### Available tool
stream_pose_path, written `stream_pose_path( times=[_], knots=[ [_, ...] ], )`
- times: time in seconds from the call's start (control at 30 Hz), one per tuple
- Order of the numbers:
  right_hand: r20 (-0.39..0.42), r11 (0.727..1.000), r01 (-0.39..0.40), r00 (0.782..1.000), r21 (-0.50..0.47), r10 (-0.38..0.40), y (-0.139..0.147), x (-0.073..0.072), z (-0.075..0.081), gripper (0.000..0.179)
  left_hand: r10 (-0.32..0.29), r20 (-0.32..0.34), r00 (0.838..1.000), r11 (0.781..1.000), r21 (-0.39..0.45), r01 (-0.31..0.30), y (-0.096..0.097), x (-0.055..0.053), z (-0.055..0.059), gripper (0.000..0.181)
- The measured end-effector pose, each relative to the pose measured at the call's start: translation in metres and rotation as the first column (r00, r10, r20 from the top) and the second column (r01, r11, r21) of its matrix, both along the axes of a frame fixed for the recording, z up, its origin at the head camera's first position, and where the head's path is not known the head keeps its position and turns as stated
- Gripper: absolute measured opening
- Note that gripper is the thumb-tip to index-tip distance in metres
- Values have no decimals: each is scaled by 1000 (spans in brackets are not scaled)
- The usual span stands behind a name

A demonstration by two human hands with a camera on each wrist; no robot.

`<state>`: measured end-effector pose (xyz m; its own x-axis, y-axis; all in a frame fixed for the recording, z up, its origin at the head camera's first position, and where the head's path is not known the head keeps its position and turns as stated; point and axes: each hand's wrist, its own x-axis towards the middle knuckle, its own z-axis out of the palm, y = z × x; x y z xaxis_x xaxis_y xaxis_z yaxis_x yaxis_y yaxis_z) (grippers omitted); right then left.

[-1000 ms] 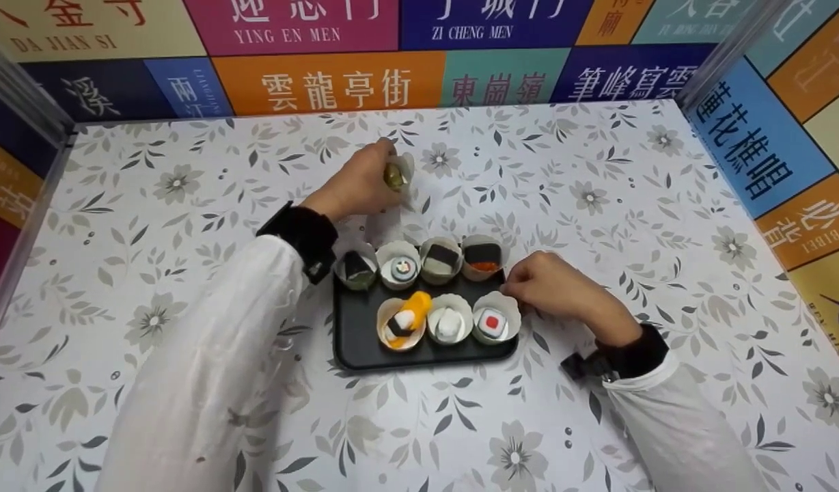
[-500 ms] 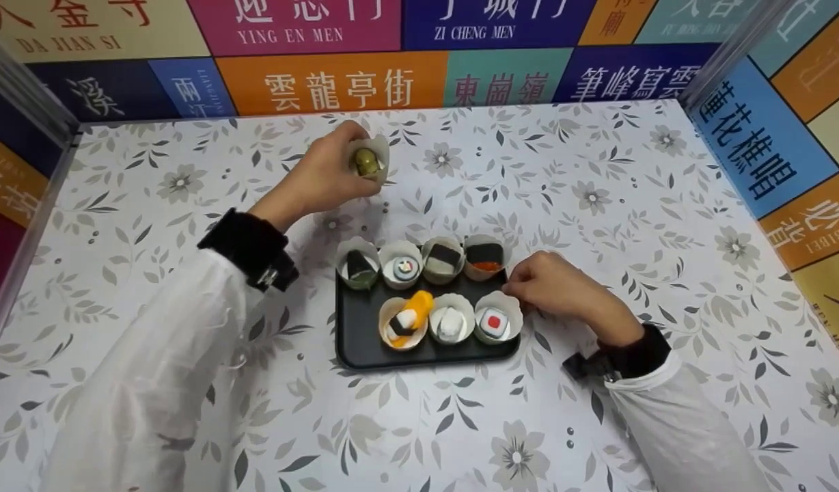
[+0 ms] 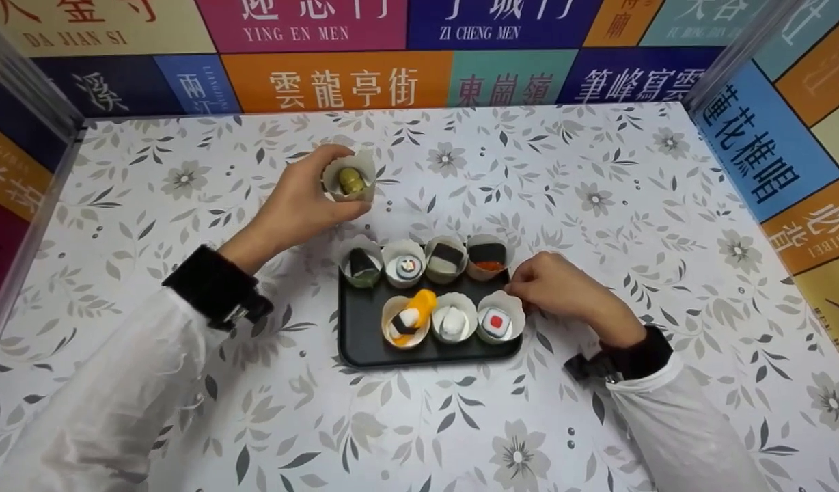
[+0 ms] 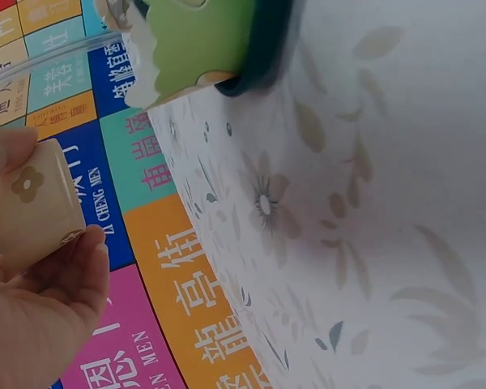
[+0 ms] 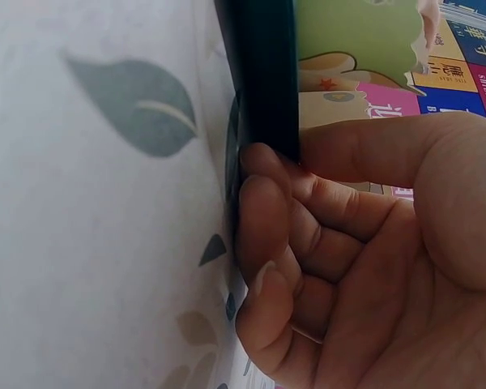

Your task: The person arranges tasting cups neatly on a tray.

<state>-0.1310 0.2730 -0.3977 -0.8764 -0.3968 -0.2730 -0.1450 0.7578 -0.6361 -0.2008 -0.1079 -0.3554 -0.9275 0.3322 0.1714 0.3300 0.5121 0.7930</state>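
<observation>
My left hand [image 3: 290,201] holds a paper baking cup [image 3: 364,166] above the table, behind the tray's left end. Round olive-green pieces [image 3: 352,182] sit inside it. In the left wrist view thumb and fingers lie on opposite sides of the cup [image 4: 44,207], which has a brown flower print. My right hand [image 3: 563,287] pinches the right rim of the black tray [image 3: 363,328]. Seen from the right wrist, the thumb is on one side of the tray edge [image 5: 267,73], and curled fingers [image 5: 263,219] are on the other.
On the tray, several paper cups with toy-like sushi form a back row; three form a front row, including one with an orange-topped piece [image 3: 423,304]. The tray's front left is bare. Colourful printed panels [image 3: 337,82] border the flower-patterned table [image 3: 515,410].
My left hand has moved left with the paper cup, first slightly back, then forward again, and the cup's contents now face the head camera more. My right hand stays at the tray's rim.
</observation>
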Motion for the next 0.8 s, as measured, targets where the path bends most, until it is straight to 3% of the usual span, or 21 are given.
stream_pose_path(
  times=[0.27,0.57,0.8],
  knots=[
    [-12,1000,-1,1000,20,1,0,-1,-1,22,47,-31,998,998,30,-46,-13,25,-10,72],
    [-4,999,7,1000,33,-6,0,0,-3,25,116,0,993,993,29,-116,-21,56,-16,74],
    [-5,1000,3,1000,23,-3,0,0,-2,25,64,28,998,996,65,-66,-17,83,-25,66]
  ],
)
